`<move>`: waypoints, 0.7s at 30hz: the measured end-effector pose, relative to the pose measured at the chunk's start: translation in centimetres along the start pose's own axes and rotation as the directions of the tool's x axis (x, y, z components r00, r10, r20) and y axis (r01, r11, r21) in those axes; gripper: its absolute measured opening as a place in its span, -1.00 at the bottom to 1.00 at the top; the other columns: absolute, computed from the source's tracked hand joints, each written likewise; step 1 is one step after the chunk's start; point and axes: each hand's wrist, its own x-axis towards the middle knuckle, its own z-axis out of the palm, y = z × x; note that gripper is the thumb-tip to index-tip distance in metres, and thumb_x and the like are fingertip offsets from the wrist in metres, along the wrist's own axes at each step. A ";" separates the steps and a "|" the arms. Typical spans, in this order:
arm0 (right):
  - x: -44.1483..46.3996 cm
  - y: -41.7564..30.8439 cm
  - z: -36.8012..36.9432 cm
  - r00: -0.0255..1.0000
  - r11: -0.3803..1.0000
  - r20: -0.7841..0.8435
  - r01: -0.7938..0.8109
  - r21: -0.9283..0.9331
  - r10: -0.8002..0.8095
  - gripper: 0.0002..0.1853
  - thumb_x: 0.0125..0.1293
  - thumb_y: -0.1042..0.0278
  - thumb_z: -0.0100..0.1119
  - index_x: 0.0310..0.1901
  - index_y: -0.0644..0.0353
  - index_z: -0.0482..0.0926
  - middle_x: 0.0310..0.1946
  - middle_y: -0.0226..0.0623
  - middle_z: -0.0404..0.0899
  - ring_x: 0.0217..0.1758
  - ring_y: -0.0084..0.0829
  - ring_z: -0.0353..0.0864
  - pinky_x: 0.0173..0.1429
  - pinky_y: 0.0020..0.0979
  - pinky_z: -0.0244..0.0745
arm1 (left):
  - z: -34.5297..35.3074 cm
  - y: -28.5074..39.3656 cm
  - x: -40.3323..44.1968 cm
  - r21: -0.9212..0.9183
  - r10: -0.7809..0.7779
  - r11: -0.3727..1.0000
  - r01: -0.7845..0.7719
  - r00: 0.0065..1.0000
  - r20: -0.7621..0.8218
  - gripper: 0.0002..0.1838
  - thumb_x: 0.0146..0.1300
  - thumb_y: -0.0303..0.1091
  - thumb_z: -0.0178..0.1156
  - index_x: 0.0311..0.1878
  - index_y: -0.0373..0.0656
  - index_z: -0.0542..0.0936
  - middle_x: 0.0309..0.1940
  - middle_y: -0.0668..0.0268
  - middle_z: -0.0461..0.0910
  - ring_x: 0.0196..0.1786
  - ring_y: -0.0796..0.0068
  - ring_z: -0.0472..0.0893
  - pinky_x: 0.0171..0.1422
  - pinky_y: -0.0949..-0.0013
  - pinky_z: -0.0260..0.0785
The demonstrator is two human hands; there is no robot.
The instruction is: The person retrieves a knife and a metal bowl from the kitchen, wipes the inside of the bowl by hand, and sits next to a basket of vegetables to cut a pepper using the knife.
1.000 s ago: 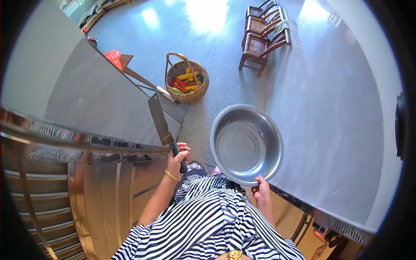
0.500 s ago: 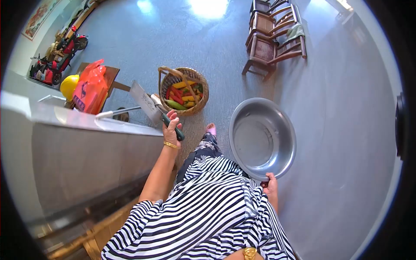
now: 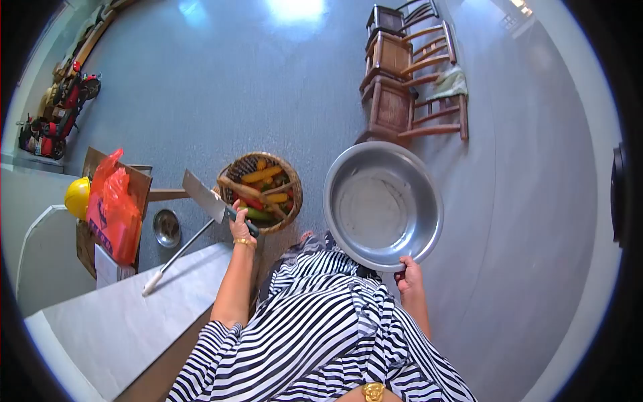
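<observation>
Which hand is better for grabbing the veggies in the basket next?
Probably the left hand: it looks nearer the basket, though it holds a knife. The right hand is farther away, gripping the basin.

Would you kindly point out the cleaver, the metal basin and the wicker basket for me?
Cleaver (image 3: 203, 195): head view, middle of the blade.
Metal basin (image 3: 370, 204): head view, bare inner bottom.
Wicker basket (image 3: 297, 194): head view, rim on the picture's right side.

Silver basin (image 3: 372, 206), striped black-white shirt (image 3: 315, 321)
</observation>
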 end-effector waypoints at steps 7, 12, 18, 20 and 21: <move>8.8 -8.1 7.7 0.998 0.991 0.064 -0.021 -0.131 0.029 -0.91 -0.12 0.42 0.06 -0.52 0.18 0.39 -0.70 -0.43 0.34 -0.80 -0.56 0.22 -0.80 -0.57 0.02 | 4.5 -0.3 4.4 -0.047 0.117 0.990 -0.134 0.957 -0.266 -0.59 -0.18 -0.48 0.11 -0.12 -0.13 0.47 -0.24 0.40 0.38 -0.20 0.54 0.37 -0.02 0.48 0.21; 18.7 -16.8 14.2 0.982 0.965 0.175 -0.023 -0.263 0.072 -0.93 -0.10 0.41 0.01 -0.50 0.10 0.36 -0.65 -0.44 0.36 -0.76 -0.57 0.26 -0.79 -0.59 0.05 | 8.0 -2.1 6.8 0.130 0.250 0.968 -0.214 0.798 -0.548 -0.65 -0.28 -0.45 0.14 -0.27 -0.20 0.53 -0.33 0.36 0.46 -0.26 0.51 0.43 -0.10 0.47 0.23; 29.5 -23.7 23.4 0.897 0.897 0.320 -0.157 -0.414 0.305 -0.87 -0.07 0.39 0.00 -0.41 0.07 0.38 -0.60 -0.47 0.43 -0.66 -0.58 0.37 -0.76 -0.64 0.12 | 14.2 -1.9 7.1 0.460 0.488 0.867 -0.190 0.512 -0.707 -0.74 -0.29 -0.40 0.16 -0.39 -0.18 0.52 -0.46 0.36 0.44 -0.43 0.52 0.41 -0.27 0.45 0.27; 31.3 -24.9 27.5 0.881 0.851 0.267 -0.235 -0.470 0.391 -0.88 -0.07 0.40 -0.01 -0.40 0.09 0.39 -0.59 -0.46 0.45 -0.65 -0.57 0.40 -0.76 -0.64 0.16 | 16.8 0.0 6.5 0.451 0.483 0.869 -0.204 0.549 -0.682 -0.78 -0.24 -0.40 0.18 -0.41 -0.17 0.49 -0.48 0.35 0.46 -0.43 0.51 0.45 -0.28 0.45 0.31; 32.9 -25.5 29.5 0.871 0.841 0.271 -0.246 -0.482 0.410 -0.86 -0.06 0.42 -0.02 -0.38 0.13 0.40 -0.58 -0.42 0.46 -0.65 -0.53 0.41 -0.78 -0.63 0.18 | 18.7 0.9 6.7 0.346 0.436 0.899 -0.268 0.615 -0.657 -0.80 -0.19 -0.41 0.18 -0.40 -0.17 0.48 -0.49 0.37 0.46 -0.43 0.54 0.46 -0.30 0.47 0.32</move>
